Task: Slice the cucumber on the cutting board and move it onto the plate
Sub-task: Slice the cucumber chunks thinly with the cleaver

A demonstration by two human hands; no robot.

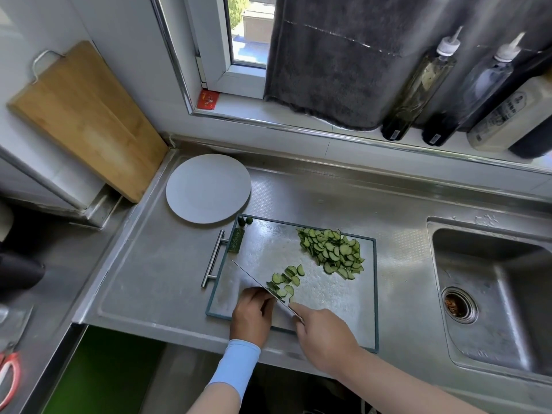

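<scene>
Plate (208,188) sits just off the cutting board's (328,297) far-left corner. Left hand (252,313) is curled against the knife (257,283) blade, can't tell what it holds; right hand (324,339) grips the knife handle. Cucumber slices (333,252) are piled far-right on the board, with a few by the blade.

Bright window (248,28) daylight, steel glare, fisheye-bent edges
</scene>
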